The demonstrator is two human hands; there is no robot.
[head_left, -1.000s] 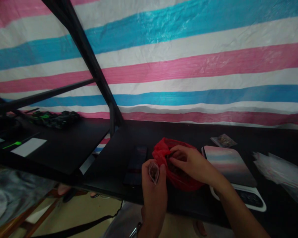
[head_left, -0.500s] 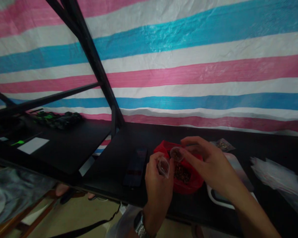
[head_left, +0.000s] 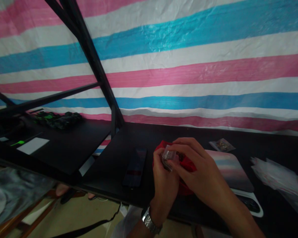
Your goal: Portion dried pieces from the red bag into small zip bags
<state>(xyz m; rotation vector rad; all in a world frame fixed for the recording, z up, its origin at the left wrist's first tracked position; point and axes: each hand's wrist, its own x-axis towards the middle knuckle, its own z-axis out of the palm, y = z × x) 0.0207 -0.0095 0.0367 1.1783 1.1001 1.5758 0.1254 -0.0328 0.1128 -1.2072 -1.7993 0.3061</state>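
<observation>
My left hand [head_left: 166, 183] is closed around a small clear plastic bag [head_left: 165, 164], holding its mouth up. In my right hand [head_left: 202, 167], a small clear plastic cup [head_left: 170, 152] is pinched between thumb and fingers, tipped at the bag's mouth. What is inside the cup and the bag is hard to make out. Beneath both hands sits an open red bag [head_left: 186, 189], mostly hidden by them; a few small brownish pieces show inside it.
A dark phone [head_left: 135, 168] lies left of the red bag. To the right is a white scale [head_left: 259, 211] with a shiny plate. Behind it lies a small filled clear bag [head_left: 222, 144]. Several flat clear bags [head_left: 278, 173] lie farther right. A black metal frame [head_left: 96, 66] rises behind the table.
My right hand has brought the cup left from above the red bag's contents to the small bag and tipped it there. My left hand has shifted slightly right, and more of the scale shows.
</observation>
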